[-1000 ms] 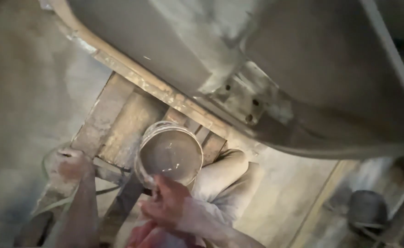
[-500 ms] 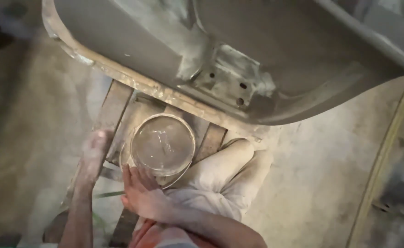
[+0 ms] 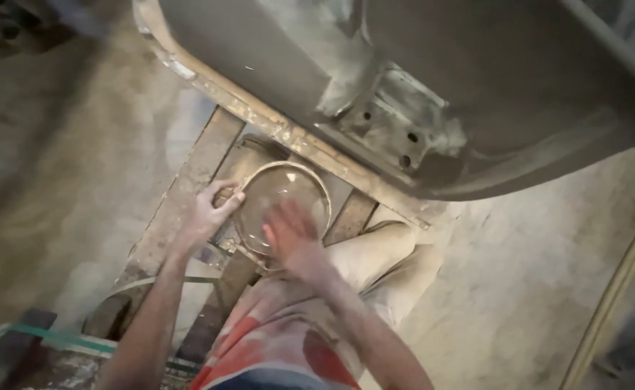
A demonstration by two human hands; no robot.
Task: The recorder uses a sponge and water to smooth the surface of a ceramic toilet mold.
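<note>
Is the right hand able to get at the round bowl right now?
Probably yes. The right hand is blurred but hangs right over the open round bowl with nothing between them, while the left hand touches its rim from the side.

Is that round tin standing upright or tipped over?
Upright: the tin shows its open round mouth to the camera, left hand on its rim.

No packages, labels, signs or screens appear anywhere in this view.
</note>
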